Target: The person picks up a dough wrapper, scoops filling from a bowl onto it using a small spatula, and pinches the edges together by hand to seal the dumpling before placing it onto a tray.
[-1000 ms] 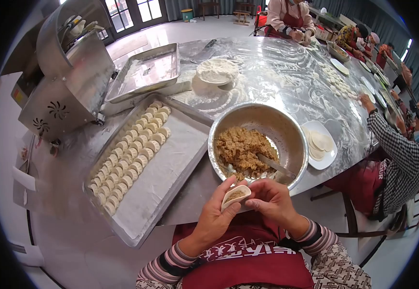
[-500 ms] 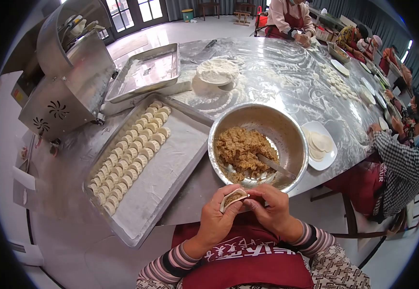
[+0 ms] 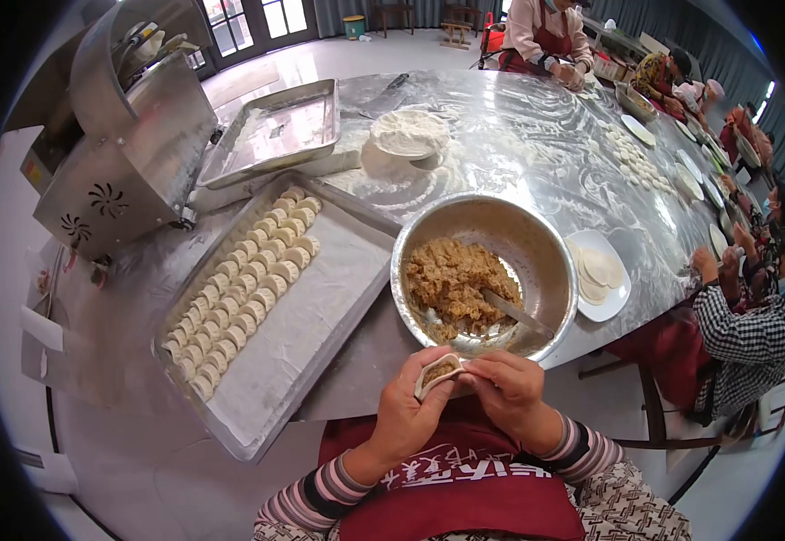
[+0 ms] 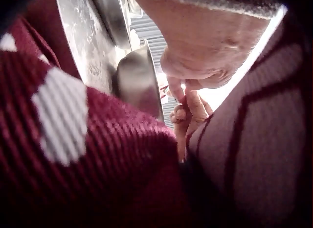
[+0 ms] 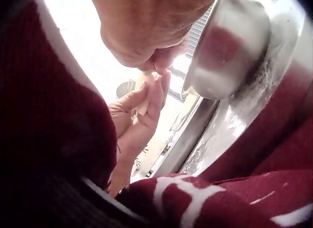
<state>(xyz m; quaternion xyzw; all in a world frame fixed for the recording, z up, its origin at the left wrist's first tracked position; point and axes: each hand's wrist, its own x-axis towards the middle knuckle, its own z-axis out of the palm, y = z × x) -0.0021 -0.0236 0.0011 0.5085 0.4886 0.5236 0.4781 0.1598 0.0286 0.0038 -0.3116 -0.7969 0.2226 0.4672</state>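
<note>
A round dough wrapper [image 3: 425,389] with brown filling lies cupped in my left hand [image 3: 408,410], its fingers and thumb curled round it. My right hand [image 3: 511,397] pinches the wrapper's right edge between thumb and fingers. Both hands are just below the steel bowl [image 3: 550,270] of brown filling [image 3: 455,279], where a metal spatula [image 3: 517,312] rests. In the right wrist view the pale wrapper [image 5: 144,106] shows between the left hand's [image 5: 139,125] fingers, and the right hand [image 5: 146,32] meets it from above. The left wrist view shows the left hand [image 4: 205,47] close up, hiding the wrapper.
Left of the bowl is a tray [image 3: 320,338] with rows of folded dumplings [image 3: 248,279]. A plate [image 3: 610,305] of wrappers stands right of the bowl. Behind are a flour bowl [image 3: 408,135], an empty tray [image 3: 270,135] and a steel machine [image 3: 126,171]. Several people [image 3: 744,338] work around the table [image 3: 518,144].
Both hands have moved slightly down from the bowl, and the right fingers have closed in on the wrapper's right edge. At the right, the person in checks has drawn their arm back.
</note>
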